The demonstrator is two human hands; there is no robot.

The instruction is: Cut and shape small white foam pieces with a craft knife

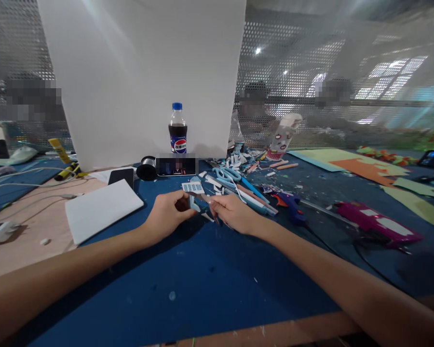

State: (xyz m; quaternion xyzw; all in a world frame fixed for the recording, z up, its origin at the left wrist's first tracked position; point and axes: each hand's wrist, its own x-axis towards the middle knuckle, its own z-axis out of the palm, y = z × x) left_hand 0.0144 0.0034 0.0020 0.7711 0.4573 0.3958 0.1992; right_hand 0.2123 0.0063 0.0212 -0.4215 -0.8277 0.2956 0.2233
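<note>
My left hand [168, 214] is closed, pinching a small light-blue paper piece [194, 204] between thumb and fingers. My right hand [236, 212] is closed around what look like scissors; their metal blades [203, 196] point left, touching or almost touching the paper piece, and the handles are mostly hidden by the fingers. Just beyond the blades is a small white card with blue print [193, 187]. Light-blue-handled scissors [225, 176] lie behind my right hand, among pens [253, 190] and paper scraps [238, 159].
A cola bottle [178, 132] stands behind a propped phone [176, 166] and a black spool [146, 168]. White paper [103, 209] and a dark phone [121, 177] lie left. Right are a blue glue gun [292, 207], a magenta tool [379, 222], coloured sheets [361, 168] and a tumbler [284, 137].
</note>
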